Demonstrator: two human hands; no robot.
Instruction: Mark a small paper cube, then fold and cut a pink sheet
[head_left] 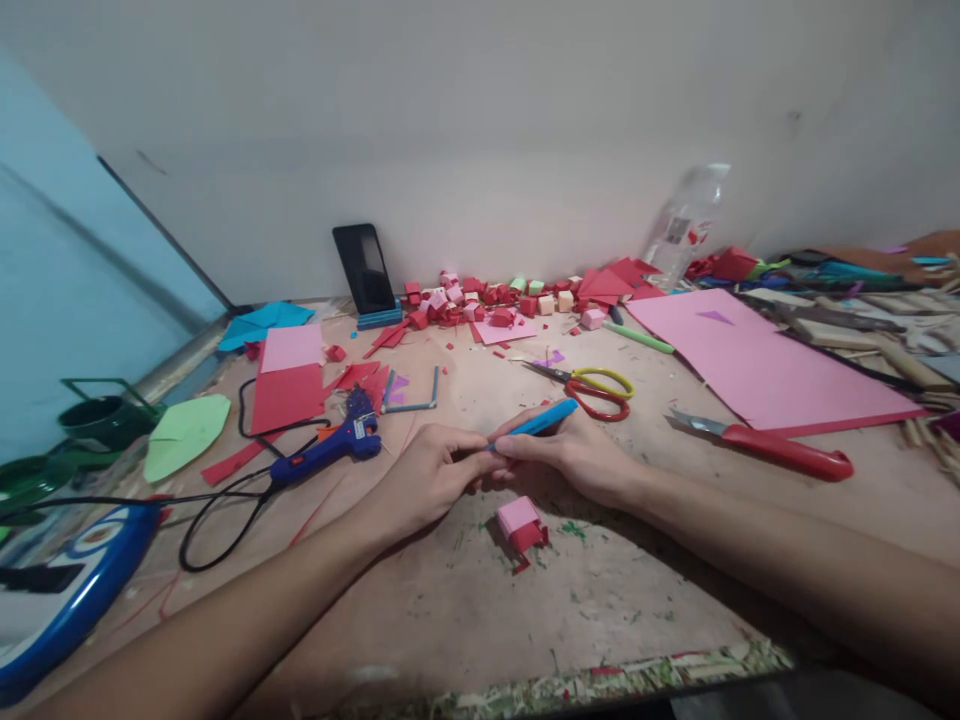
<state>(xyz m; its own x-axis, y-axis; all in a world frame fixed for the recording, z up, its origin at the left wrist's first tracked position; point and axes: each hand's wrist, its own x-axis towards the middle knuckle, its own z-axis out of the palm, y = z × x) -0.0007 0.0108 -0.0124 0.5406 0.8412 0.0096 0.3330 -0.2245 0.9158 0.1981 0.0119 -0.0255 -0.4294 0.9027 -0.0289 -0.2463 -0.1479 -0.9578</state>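
Note:
My right hand (574, 450) is closed around a slim blue pen (544, 418), which slants up to the right. Its lower end disappears between the fingers. Meeting it there, my left hand (446, 465) is pinched, and whatever its fingertips hold is hidden. Just below both hands, a small pink and red folded paper box (521, 523) lies on the table, with red flaps sticking out. Beyond my right hand lie scissors (596, 388) with yellow and red handles. Left of my left hand is a blue glue gun (322, 455) with a black cord.
Small paper cubes (487, 300) are heaped along the wall near a propped phone (365, 268). A red-handled knife (780, 448) and pink sheets (772, 360) lie right. A plastic bottle (686, 225) stands behind. Wood pieces (862, 335) crowd the far right; a green cup (105, 420) stands left.

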